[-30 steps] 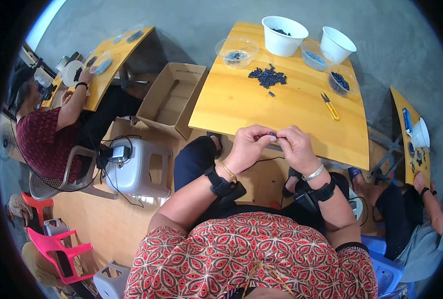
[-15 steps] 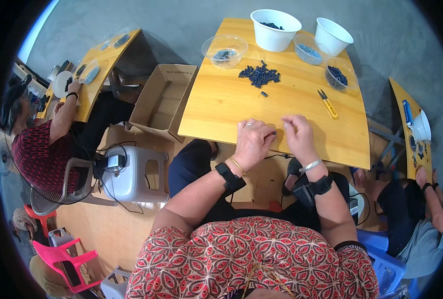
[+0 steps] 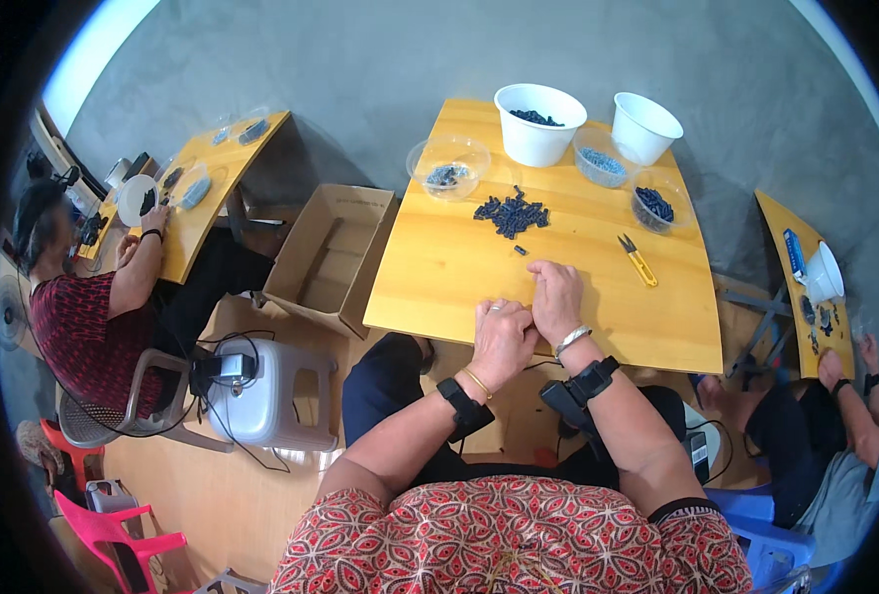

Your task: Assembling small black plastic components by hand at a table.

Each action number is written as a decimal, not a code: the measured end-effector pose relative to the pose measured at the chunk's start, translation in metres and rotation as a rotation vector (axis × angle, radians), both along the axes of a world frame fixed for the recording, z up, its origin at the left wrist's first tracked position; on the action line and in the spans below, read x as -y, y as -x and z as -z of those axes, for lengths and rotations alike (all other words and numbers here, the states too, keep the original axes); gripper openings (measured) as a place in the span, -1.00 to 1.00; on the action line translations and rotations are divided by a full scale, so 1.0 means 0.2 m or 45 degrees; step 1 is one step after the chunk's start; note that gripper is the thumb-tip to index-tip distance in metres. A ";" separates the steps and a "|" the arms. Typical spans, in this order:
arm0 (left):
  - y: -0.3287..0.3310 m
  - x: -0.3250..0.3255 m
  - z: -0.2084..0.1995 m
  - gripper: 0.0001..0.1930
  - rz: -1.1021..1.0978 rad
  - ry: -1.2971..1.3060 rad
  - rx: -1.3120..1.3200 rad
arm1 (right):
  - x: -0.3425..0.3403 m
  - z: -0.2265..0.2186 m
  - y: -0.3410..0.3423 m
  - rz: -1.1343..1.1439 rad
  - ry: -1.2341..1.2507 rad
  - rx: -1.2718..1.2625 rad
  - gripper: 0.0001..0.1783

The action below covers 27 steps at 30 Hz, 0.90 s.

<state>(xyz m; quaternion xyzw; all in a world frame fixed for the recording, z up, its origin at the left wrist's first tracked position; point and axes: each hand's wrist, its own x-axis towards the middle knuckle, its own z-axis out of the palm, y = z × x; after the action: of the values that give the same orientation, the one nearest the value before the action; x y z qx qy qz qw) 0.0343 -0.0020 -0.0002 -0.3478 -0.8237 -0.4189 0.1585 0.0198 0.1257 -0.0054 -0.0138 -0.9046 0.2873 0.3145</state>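
My left hand (image 3: 505, 342) is at the near edge of the yellow wooden table (image 3: 430, 282), its fingers folded together. What it holds, if anything, is hidden from above. Just right of it and a little farther forward is my right hand (image 3: 556, 300), seen from the back, the fingers curled close together; their contents are out of sight. Beyond its fingertips lies a single small dark cylindrical piece (image 3: 521, 250). Farther back is a loose pile of similar dark pieces (image 3: 511, 214). Yellow-handled thread snips (image 3: 639, 262) rest to the right.
Along the back stand two white tubs (image 3: 537, 147) (image 3: 647, 129), one holding dark pieces. Clear bowls (image 3: 449, 168) (image 3: 603, 163) (image 3: 662, 203) hold small parts. A cardboard box (image 3: 331, 252) and grey stool (image 3: 271, 391) are on the left. People work at side tables (image 3: 212, 183) (image 3: 791, 257).
The view has tilted, so the table appears lower. My right hand has moved forward and left, near the lone piece. The dark piece seen at my left fingertips is now hidden.
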 end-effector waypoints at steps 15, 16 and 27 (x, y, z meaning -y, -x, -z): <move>0.01 -0.03 0.02 -0.90 -0.071 -0.002 -0.025 | 0.00 -0.01 0.00 0.007 -0.232 0.042 -0.89; 0.00 -0.03 0.01 -0.89 -0.071 -0.014 -0.034 | -0.01 0.00 0.00 0.008 -0.231 0.042 -0.89; 0.03 0.03 0.02 -0.88 0.077 -0.438 0.704 | -0.07 -0.06 -0.13 -0.237 0.727 -0.104 -0.88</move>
<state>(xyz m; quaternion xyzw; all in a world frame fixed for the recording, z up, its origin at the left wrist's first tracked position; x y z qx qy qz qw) 0.0289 -0.0089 -0.0045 -0.2134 -0.7419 -0.6350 -0.0273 0.0452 0.1399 0.0056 -0.0071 -0.7713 0.5578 0.3064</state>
